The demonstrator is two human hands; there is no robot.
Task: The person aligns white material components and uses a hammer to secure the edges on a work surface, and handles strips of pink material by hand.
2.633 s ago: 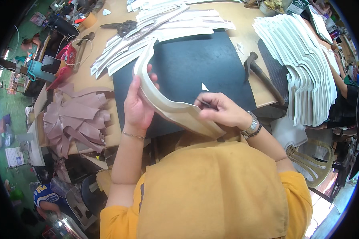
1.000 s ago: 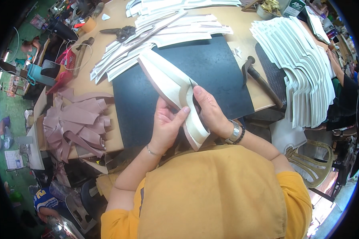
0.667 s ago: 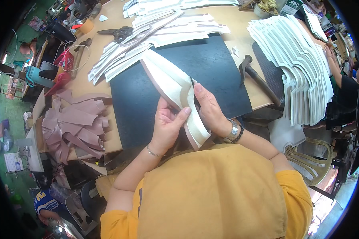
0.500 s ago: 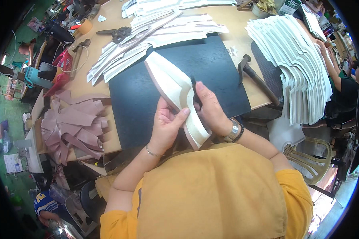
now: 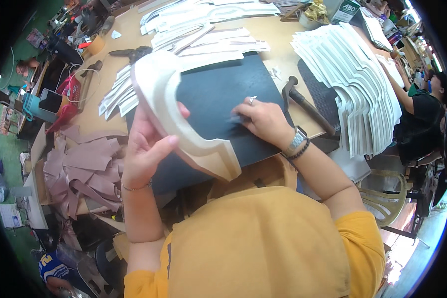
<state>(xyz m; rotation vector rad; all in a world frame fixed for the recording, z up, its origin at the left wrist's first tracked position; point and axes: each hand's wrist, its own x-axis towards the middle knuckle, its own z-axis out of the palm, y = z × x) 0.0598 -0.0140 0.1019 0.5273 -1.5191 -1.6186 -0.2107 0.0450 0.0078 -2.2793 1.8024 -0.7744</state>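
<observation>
A curved leather piece [image 5: 160, 82], white on one face with mauve edges, is raised over the black mat [image 5: 208, 99]. Its outer edge lies in the grip of my left hand [image 5: 146, 154], thumb on the near side. My right hand [image 5: 265, 124] is apart from the piece, to its right and above the mat. Those fingers are curled around something small and dark, blurred at the fingertips; its kind does not show. A ring, a watch and a dark bracelet are on that hand and wrist.
White cut pieces lie in layers beyond the mat [image 5: 218, 49] and in a fanned stack [image 5: 352, 94] at right. A hammer [image 5: 305, 104] rests by the mat's right edge. Mauve leather pieces [image 5: 84, 169] are heaped at left. Another person [image 5: 422, 104] sits far right.
The leather piece has swung left and turned in my left hand, its bend now facing right. My right hand has left it and is lower over the mat.
</observation>
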